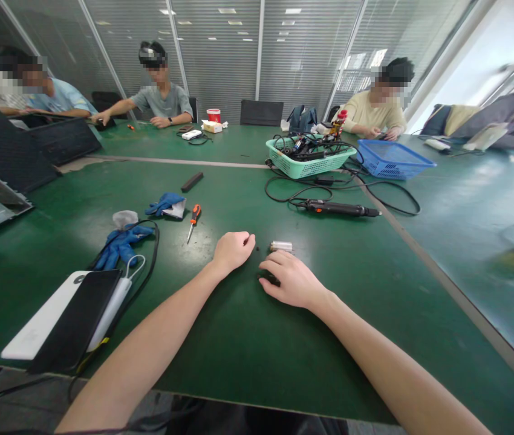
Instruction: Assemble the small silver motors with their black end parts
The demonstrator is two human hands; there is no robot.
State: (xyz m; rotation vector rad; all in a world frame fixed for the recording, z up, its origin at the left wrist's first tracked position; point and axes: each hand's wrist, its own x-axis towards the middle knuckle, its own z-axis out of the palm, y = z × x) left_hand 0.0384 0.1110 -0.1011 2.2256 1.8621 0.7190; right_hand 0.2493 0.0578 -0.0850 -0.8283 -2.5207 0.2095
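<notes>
The left hand (234, 249) lies on the green tabletop (248, 338) with its grip curled together into a loose fist. The right hand (291, 281) rests just beside it, fingers bent down over a small dark piece (268, 280); whether the grip is clamped on that piece cannot be told. A short silver cylinder (281, 246) lies just beyond the right fingers, apart from the left fist. Nothing stands between the hands and these parts. To the left, a screwdriver (193, 220) with an orange handle lies near blue gloves (123, 241), and nearer the edge a black phone (78, 323) lies on a white power bank (34, 329) with a cable looped round. Further off to the right lie a black power driver (336, 208) and its cord, a green basket (309, 163) of tools and a blue basket (393, 160). Other people sit round the far sides of the tabletop, before walls of glass with blinds.
</notes>
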